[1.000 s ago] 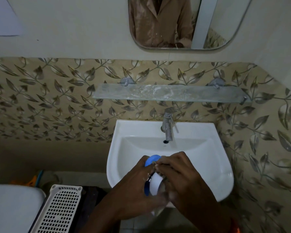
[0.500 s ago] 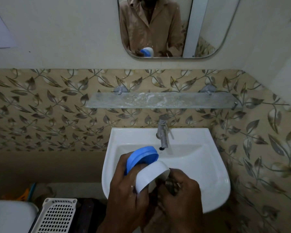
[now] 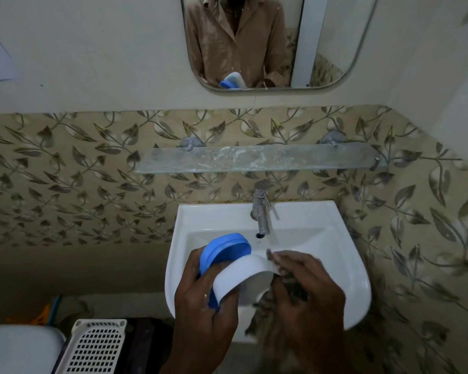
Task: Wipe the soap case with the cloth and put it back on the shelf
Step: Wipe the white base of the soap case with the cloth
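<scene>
The soap case [image 3: 241, 271], white with a blue lid [image 3: 224, 251] hinged open behind it, is tilted over the sink. My left hand [image 3: 203, 306] grips it from the left side. My right hand [image 3: 305, 290] holds a dark cloth [image 3: 284, 282] bunched in its fingers and presses it against the case's right end and underside. Most of the cloth is hidden by my fingers. The glass shelf [image 3: 257, 159] on the wall above the tap is bare, with white smears.
A white sink [image 3: 322, 238] with a chrome tap [image 3: 261, 209] is under my hands. A mirror [image 3: 270, 41] above reflects a person and the case. A white perforated basket [image 3: 92, 346] and a white toilet lid [image 3: 14, 349] sit at lower left.
My hands rose with the case, and the view tilted up. The case turned from edge-on until its white body and blue lid face me. My right hand moved to its right end with the cloth.
</scene>
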